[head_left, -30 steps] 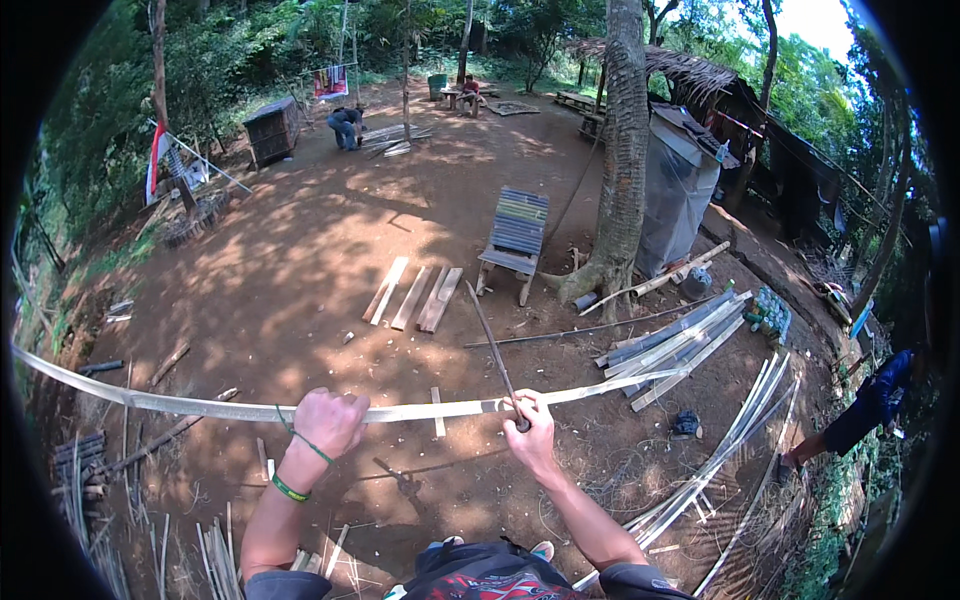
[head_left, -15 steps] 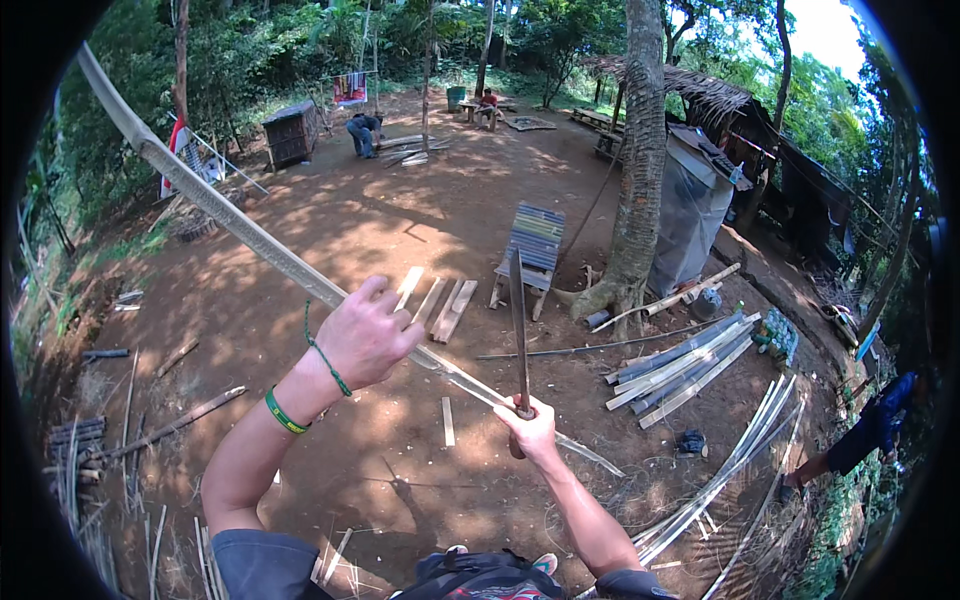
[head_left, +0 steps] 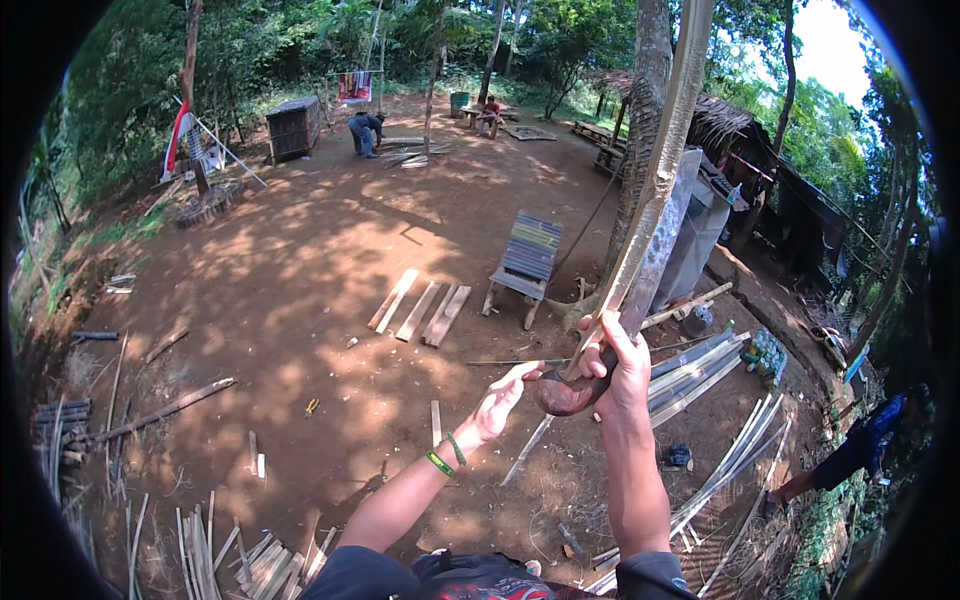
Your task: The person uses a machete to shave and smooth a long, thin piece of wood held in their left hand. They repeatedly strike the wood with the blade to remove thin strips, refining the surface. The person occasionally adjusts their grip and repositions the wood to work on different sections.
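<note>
Now I'm swinging the long bamboo strip [head_left: 655, 180] upright; a second ago it lay level. My right hand [head_left: 620, 375] is gripping it with the knife [head_left: 575, 390], left hand [head_left: 500, 400] fingers loosely open just beside its lower end.

Top of the bamboo strip [head_left: 655, 190] runs out past the upper edge, so its full length can't be told; its lower end is hidden behind the right hand [head_left: 620, 375] and the big knife's [head_left: 640, 290] dark handle. Far people [head_left: 365, 130] by the crate are too small to make out. Person at right [head_left: 860, 450] is cut by the dark fisheye rim.
</note>
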Action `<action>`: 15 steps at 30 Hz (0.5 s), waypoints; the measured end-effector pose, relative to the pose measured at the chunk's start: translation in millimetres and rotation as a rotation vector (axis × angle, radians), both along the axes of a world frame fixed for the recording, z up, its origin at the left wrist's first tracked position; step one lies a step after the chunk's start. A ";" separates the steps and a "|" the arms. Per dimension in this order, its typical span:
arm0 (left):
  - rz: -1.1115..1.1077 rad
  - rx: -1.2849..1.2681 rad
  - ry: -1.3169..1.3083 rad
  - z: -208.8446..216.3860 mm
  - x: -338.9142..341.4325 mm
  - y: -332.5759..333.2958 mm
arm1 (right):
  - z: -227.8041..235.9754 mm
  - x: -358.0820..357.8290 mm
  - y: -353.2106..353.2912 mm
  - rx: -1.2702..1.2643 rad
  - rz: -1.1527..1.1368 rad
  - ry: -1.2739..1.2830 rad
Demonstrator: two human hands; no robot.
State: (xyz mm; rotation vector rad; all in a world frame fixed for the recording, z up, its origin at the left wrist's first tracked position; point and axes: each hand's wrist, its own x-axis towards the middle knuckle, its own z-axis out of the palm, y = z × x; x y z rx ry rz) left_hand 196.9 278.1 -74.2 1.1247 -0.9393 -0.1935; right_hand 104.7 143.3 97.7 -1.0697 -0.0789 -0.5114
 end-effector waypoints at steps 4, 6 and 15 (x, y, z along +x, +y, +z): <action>-0.043 -0.046 0.037 -19.0 -9.8 -40.6 | 7.0 -4.3 -7.4 0.136 0.031 -0.024; 0.001 0.135 0.059 -3.4 -8.1 -49.7 | 4.8 -9.6 -26.3 0.151 -0.019 -0.017; 0.017 0.431 0.286 -6.3 -14.1 -16.6 | -76.2 -56.6 -94.7 -0.112 -0.502 0.296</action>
